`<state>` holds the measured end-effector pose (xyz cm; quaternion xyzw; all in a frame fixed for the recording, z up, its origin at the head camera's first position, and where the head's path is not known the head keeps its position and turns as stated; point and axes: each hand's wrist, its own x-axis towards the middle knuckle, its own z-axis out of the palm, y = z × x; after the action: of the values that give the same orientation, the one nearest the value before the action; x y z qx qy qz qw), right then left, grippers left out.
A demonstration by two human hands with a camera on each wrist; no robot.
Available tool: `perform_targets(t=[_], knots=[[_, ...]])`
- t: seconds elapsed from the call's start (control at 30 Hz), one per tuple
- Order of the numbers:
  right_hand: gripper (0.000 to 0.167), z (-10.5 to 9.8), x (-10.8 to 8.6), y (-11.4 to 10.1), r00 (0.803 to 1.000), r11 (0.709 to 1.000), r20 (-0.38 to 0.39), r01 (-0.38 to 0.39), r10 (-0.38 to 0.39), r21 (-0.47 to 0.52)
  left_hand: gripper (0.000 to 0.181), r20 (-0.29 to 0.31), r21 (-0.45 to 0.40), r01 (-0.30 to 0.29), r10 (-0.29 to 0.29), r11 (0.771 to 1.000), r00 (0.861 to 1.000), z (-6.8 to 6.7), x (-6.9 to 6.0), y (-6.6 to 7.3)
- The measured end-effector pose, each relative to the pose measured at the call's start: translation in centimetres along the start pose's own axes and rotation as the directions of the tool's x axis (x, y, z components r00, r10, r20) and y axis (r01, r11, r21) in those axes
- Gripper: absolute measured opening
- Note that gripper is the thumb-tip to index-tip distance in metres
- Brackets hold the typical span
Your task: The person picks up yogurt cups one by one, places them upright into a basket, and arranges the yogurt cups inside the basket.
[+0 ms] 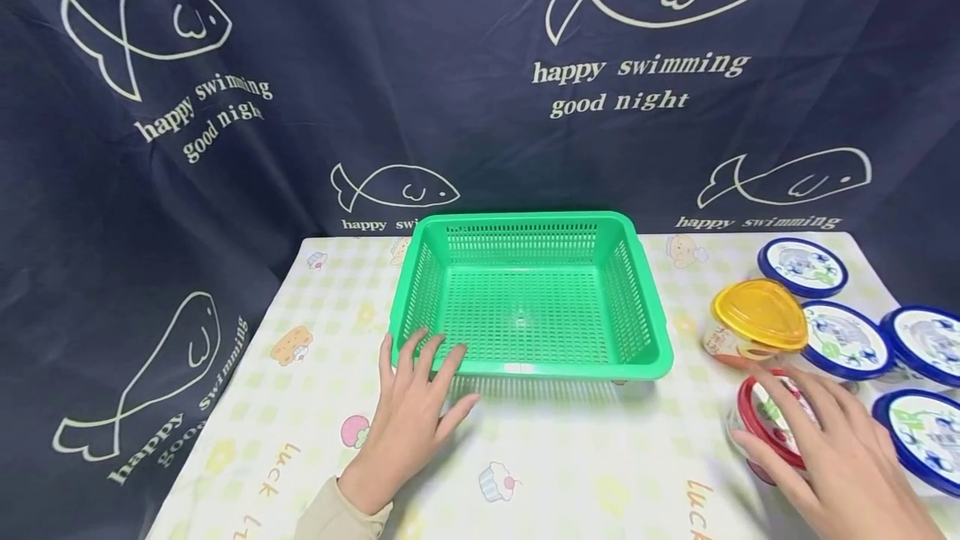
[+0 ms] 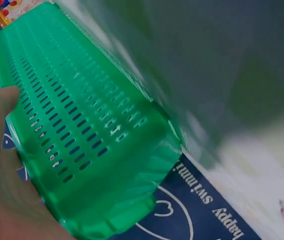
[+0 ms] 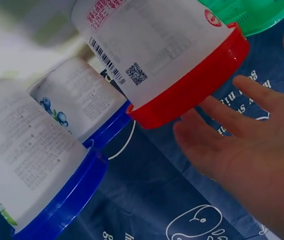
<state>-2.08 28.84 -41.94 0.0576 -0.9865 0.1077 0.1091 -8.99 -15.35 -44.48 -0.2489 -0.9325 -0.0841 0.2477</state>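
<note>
A green plastic basket (image 1: pixel 525 370) with slotted walls stands at the middle of the table. At its front left corner is my left hand (image 1: pixel 412 419), fingers spread and reaching over the rim. The left wrist view shows the basket's outer wall (image 2: pixel 76 115) beside that hand. My right hand (image 1: pixel 847 457) hovers above a tub with a red lid (image 1: pixel 747 412), its fingers loosely extended. In the right wrist view the fingertips are close to the red lid (image 3: pixel 192 92); whether they touch it I cannot tell. The hand hides part of the lid in the head view.
Behind the red-lidded tub stands a yellow-lidded tub (image 1: pixel 759 312). Several blue-lidded tubs, such as one at the back (image 1: pixel 802 265) and one at the right edge (image 1: pixel 926 436), crowd the table's right side. A dark blue curtain (image 1: pixel 480 132) hangs behind the checked tablecloth (image 1: pixel 322 407).
</note>
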Motion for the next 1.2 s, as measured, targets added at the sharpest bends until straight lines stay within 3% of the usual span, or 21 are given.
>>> perform_targets(t=[0.27, 0.43, 0.63, 0.83, 1.1, 1.2], knots=[[0.084, 0.3, 0.6, 0.8, 0.989, 0.999, 0.140, -0.037, 0.042, -0.038, 0.056, 0.040, 0.038, -0.020, 0.018, 0.999, 0.999, -0.1, 0.1, -0.2], [0.081, 0.5, 0.6, 1.3, 0.994, 0.999, 0.109, -0.003, 0.008, -0.047, 0.054, 0.043, 0.086, -0.042, 0.039, 0.995, 0.998, -0.2, 0.2, -0.2], [0.091, 0.6, 0.8, 1.8, 0.984, 0.998, 0.171, -0.040, 0.047, -0.047, 0.045, 0.081, 0.131, -0.040, 0.029, 0.991, 0.996, -0.9, 0.9, 0.2], [0.092, 0.1, 1.4, 2.0, 0.975, 0.998, 0.219, -0.028, 0.041, -0.061, 0.030, 0.103, 0.144, -0.038, 0.024, 0.989, 0.994, -1.6, 1.2, 0.5], [0.107, -0.4, 1.7, 2.7, 0.947, 0.997, 0.315, -0.044, 0.061, -0.061, 0.029, 0.140, 0.154, -0.033, 0.011, 0.988, 0.990, -2.2, 1.5, 0.9], [0.111, -0.5, 1.9, 3.2, 0.949, 0.998, 0.309, -0.046, 0.060, -0.052, 0.031, 0.148, 0.156, -0.037, 0.014, 0.987, 0.989, -2.2, 1.6, 1.0]])
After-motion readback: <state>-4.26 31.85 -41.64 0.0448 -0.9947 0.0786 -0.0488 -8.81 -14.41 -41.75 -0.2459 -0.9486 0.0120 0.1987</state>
